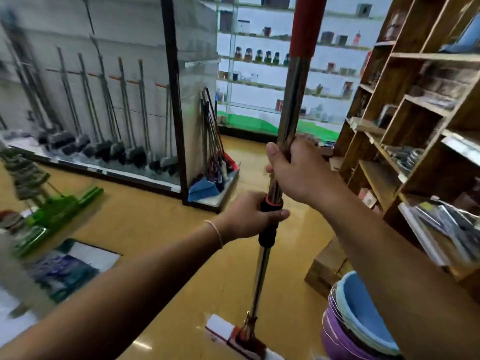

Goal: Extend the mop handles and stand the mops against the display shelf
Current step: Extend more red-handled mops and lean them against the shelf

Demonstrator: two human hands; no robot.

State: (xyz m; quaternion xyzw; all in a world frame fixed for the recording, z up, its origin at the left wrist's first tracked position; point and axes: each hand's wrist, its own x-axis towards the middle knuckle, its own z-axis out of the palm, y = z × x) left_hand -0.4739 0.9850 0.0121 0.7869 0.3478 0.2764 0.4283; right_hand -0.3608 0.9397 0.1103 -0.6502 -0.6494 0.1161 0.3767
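Holding the upright mop [262, 271] on the floor, left hand [249, 216] closed round its black collar, right hand [301, 172] wrapped on the upper tube, probably loosen the collar fully before pulling straight up.

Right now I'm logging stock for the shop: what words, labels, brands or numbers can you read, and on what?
None can be read.
Packets on the wooden shelf: print too blurred.
Jars on the glass shelves: labels too small.
Mop: no lettering shows.
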